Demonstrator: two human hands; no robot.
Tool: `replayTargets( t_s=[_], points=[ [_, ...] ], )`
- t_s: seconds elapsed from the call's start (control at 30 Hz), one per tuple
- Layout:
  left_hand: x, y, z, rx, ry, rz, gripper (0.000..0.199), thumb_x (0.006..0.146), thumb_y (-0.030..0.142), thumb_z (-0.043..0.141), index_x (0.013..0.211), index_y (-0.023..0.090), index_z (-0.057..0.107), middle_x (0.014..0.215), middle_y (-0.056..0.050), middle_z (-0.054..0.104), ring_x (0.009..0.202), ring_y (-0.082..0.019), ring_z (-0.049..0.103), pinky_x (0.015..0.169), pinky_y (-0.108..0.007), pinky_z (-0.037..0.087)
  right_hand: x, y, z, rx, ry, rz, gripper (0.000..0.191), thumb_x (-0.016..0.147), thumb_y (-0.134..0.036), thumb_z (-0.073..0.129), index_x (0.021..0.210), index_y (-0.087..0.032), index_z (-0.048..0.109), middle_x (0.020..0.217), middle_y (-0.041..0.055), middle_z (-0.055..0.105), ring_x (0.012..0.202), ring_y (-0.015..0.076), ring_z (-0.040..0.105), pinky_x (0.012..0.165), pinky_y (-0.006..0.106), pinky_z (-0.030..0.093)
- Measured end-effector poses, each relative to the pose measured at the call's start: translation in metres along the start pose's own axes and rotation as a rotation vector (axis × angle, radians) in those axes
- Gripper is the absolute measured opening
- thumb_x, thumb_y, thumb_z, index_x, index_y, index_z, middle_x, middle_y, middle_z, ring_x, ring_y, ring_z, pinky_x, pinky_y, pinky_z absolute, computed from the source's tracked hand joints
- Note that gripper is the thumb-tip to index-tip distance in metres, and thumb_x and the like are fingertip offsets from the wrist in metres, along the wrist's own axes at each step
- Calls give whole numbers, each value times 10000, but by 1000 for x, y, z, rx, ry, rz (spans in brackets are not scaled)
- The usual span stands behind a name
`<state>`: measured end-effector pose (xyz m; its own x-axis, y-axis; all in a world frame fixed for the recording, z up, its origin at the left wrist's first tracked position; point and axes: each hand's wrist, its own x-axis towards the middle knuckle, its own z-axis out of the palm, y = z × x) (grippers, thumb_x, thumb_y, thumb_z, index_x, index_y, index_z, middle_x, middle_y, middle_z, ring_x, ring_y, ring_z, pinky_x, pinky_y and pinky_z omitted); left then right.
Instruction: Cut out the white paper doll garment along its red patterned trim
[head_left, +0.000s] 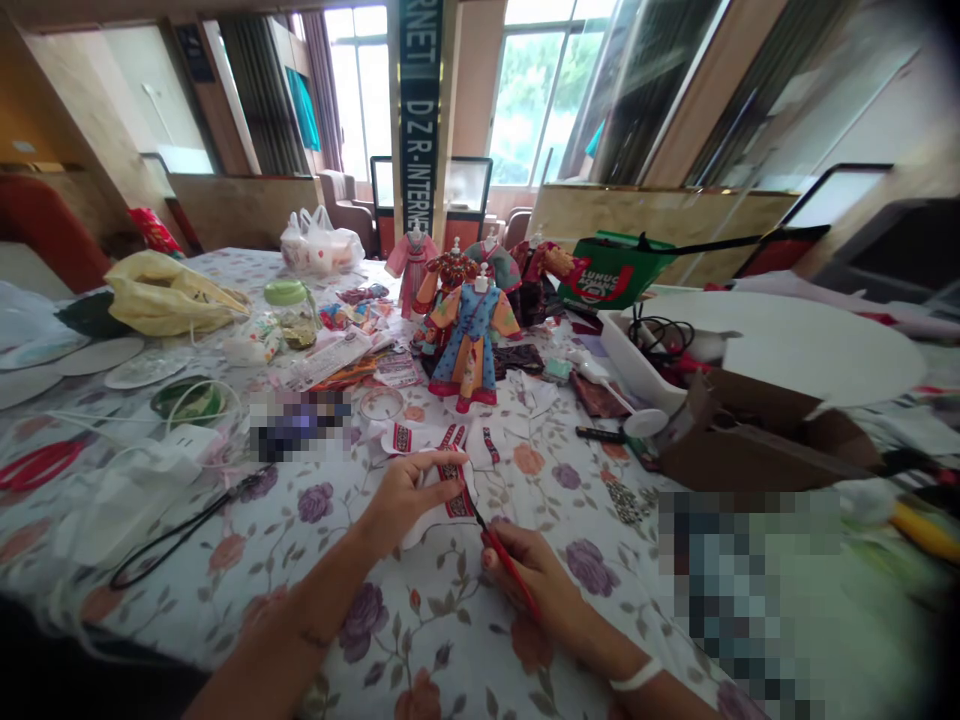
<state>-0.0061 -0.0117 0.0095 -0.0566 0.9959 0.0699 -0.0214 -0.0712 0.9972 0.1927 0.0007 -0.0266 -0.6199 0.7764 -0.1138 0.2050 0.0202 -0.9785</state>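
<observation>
My left hand presses down on a small white paper garment with red patterned trim, lying on the flowered tablecloth. My right hand grips a thin red tool, like a pen or fine brush, with its dark tip touching the garment's lower right edge. Just beyond stands a small doll dress in blue and orange on a stand, with several more miniature costumes behind it.
A brown cardboard box and a white tray with cables sit at the right. A white round board lies over them. White power strip and cords lie left, with a yellow bag and a jar behind.
</observation>
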Motion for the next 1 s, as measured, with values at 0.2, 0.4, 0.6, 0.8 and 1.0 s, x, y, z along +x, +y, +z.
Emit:
replayTargets(
  t_s=[0.2, 0.4, 0.6, 0.8, 1.0],
  points=[
    [0, -6, 1, -21, 22, -13, 336, 706, 272, 760, 1036, 217, 732, 1124, -47, 700, 1122, -256, 584, 1003, -334, 406, 0, 3, -1, 9, -28, 13, 506, 754, -645, 583, 605, -204, 383, 554, -51, 328, 518, 97, 271, 462, 237, 203],
    [0, -5, 2, -60, 7, -63, 343, 692, 256, 766, 1029, 204, 730, 1087, -45, 705, 1071, -250, 607, 921, -314, 466, -1, -1, -1, 15, -41, 2, 544, 754, -701, 546, 609, -202, 385, 549, -54, 333, 512, 92, 269, 456, 235, 209],
    [-1, -6, 1, -52, -28, -63, 338, 693, 248, 768, 1029, 224, 731, 1066, -29, 716, 1053, -226, 612, 931, -295, 454, 0, 4, 0, 51, -54, 26, 521, 766, -686, 552, 631, -203, 414, 510, -65, 335, 453, 78, 256, 412, 231, 182],
    [-1, -5, 2, -49, -43, -49, 332, 701, 236, 759, 1031, 219, 730, 1062, -27, 719, 1034, -209, 615, 906, -271, 464, -1, 6, 0, 72, -50, 39, 516, 773, -681, 546, 631, -209, 396, 486, -72, 325, 430, 73, 250, 398, 230, 177],
    [0, -6, 1, -34, -49, -46, 343, 700, 228, 755, 1042, 217, 726, 1064, -31, 719, 1033, -213, 612, 907, -276, 463, 0, 6, -1, 31, -39, 12, 525, 780, -687, 534, 624, -207, 389, 519, -64, 316, 466, 82, 256, 414, 229, 187]
  ],
)
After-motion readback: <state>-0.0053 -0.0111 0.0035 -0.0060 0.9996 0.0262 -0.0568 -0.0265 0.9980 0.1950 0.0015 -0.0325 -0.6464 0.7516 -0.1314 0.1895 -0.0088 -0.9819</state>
